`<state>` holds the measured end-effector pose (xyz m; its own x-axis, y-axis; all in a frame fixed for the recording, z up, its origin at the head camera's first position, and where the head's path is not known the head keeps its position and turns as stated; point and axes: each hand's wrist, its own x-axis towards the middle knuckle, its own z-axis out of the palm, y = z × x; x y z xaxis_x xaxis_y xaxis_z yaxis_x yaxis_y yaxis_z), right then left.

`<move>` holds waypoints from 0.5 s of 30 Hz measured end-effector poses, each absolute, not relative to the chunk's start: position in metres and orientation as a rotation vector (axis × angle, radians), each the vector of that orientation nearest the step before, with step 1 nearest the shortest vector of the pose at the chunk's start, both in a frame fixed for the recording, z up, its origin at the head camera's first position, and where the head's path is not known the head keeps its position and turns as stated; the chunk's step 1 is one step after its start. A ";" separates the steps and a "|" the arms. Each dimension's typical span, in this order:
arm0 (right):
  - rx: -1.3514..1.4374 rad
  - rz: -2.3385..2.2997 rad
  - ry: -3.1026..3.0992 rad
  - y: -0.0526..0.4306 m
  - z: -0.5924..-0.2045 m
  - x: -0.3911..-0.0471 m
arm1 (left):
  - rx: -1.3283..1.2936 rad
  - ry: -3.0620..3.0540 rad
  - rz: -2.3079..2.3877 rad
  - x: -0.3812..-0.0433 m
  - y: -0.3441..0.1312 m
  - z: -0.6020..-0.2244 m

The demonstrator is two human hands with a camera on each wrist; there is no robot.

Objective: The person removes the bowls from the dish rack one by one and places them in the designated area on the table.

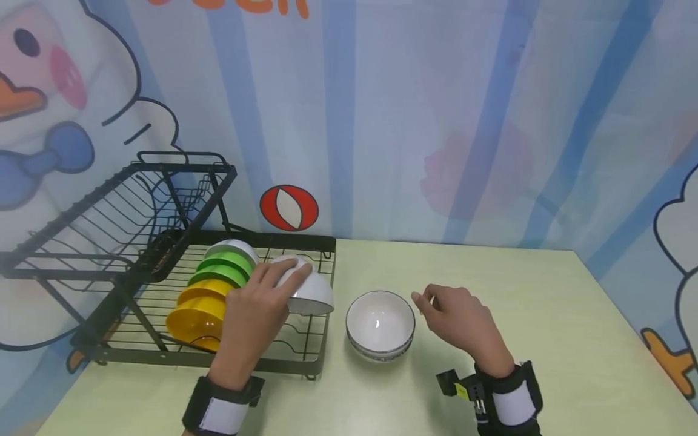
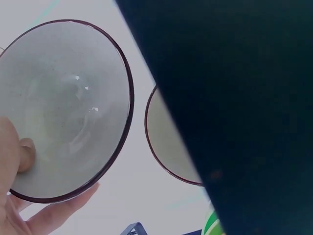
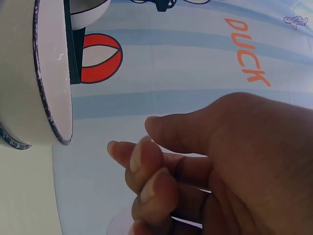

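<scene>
Holding a white bowl (image 1: pixel 313 295), tilted, over the dish rack's (image 1: pixel 294 366) right side: left hand (image 1: pixel 253 318), thumb inside, fingers outside. Whether it touches the wires, can't tell. Right hand (image 1: pixel 460 318) loosely curled, nothing in it, just beside the stacked bowls (image 1: pixel 380 324). Risks: one-sided grip on smooth glaze could let the bowl twist or slip; swinging left could knock the yellow bowls (image 1: pixel 196 318).

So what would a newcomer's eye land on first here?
Probably the bright yellow bowls and green bowls, lined up on the black dish rack at the left. Next, the white bowl that the left hand grips at the rack's right side, and the red-and-white oval on the backdrop behind.
</scene>
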<state>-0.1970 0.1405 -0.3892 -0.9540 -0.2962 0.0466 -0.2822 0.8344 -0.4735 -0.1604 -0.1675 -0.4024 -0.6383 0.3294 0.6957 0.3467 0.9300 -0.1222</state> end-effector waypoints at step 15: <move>-0.487 -0.757 2.988 0.138 -0.388 -0.195 | -0.505 -2.285 -0.066 -0.157 -0.164 -0.399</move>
<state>-0.1946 0.1377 -0.3879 -0.9510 -0.3041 0.0558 -0.2940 0.8335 -0.4677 -0.1568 -0.1636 -0.3990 -0.6174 0.3371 0.7108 0.3774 0.9197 -0.1084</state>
